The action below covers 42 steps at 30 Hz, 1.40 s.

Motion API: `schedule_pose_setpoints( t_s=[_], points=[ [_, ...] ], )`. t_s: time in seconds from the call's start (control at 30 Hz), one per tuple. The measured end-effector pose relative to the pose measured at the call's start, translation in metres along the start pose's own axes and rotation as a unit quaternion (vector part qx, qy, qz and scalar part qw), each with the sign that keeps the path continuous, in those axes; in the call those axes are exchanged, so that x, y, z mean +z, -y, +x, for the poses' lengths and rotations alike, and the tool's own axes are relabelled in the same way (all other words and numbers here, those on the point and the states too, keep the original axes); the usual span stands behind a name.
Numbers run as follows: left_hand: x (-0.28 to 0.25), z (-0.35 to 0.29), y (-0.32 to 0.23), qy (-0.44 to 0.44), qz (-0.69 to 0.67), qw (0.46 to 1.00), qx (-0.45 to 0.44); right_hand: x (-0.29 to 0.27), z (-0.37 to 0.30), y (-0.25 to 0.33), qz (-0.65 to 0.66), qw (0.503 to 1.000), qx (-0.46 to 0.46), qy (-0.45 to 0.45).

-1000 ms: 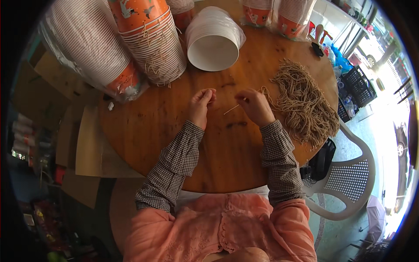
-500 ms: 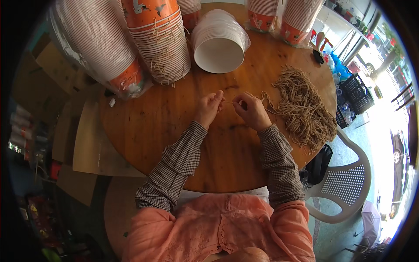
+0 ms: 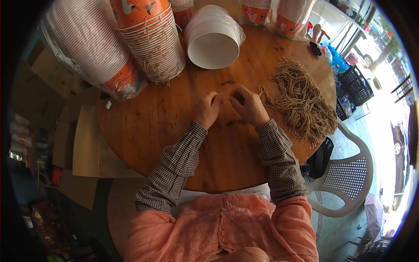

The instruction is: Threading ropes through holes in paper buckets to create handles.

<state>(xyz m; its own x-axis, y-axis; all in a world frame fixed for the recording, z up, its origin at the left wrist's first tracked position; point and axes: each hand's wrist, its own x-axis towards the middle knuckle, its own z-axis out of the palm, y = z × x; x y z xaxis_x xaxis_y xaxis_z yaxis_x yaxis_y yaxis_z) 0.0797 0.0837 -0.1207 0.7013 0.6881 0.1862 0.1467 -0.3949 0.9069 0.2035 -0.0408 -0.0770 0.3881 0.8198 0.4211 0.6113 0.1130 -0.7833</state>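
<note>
Over the middle of the round wooden table, my left hand (image 3: 207,111) and my right hand (image 3: 248,107) face each other a short way apart. A short piece of thin tan string (image 3: 225,98) runs between their pinched fingertips. Both hands are closed on it; the fingers partly hide its ends. Just right of my right hand lies a big loose heap of tan string (image 3: 304,102), with one loop (image 3: 263,92) straying toward that hand.
Nested orange-and-white paper buckets (image 3: 150,50) stand at the back left, bits of string hanging on their rims. Beside them is a bagged bucket stack (image 3: 94,48). A white bucket stack (image 3: 214,50) lies mouth toward me. A plastic chair (image 3: 349,177) is at the right.
My hands have shifted slightly, with the fingers of my left hand lower and more curled. The string stays between them. The whole view has tilted a little.
</note>
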Motion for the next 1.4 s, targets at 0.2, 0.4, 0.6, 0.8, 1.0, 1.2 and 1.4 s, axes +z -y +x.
schedule_pose_setpoints(
  t_s=[0.2,0.4,0.6,0.8,1.0,1.2,1.4],
  points=[
    [0.000,0.000,-0.001,0.026,0.016,0.999,0.034,-0.004,0.001,-0.004,-0.004,0.999,0.031,0.022],
    [0.001,-0.004,-0.010,0.020,0.078,0.995,0.055,-0.002,-0.001,-0.018,-0.045,0.999,-0.001,0.010],
    [-0.004,0.006,0.006,0.014,0.128,0.986,0.108,0.005,0.005,-0.026,-0.115,0.992,-0.054,0.028],
    [-0.007,0.043,0.020,-0.062,0.203,0.950,0.229,0.018,0.030,-0.066,-0.129,0.990,-0.031,-0.057],
    [-0.039,0.103,0.048,-0.280,-0.034,0.946,0.159,-0.005,0.092,-0.116,0.361,0.893,0.127,-0.238],
    [-0.041,0.126,0.059,-0.250,0.007,0.964,0.092,0.000,0.117,-0.126,0.441,0.869,0.092,-0.204],
    [-0.060,0.136,0.076,-0.227,-0.049,0.973,0.011,0.008,0.131,-0.121,0.419,0.886,0.095,-0.173]
  ],
)
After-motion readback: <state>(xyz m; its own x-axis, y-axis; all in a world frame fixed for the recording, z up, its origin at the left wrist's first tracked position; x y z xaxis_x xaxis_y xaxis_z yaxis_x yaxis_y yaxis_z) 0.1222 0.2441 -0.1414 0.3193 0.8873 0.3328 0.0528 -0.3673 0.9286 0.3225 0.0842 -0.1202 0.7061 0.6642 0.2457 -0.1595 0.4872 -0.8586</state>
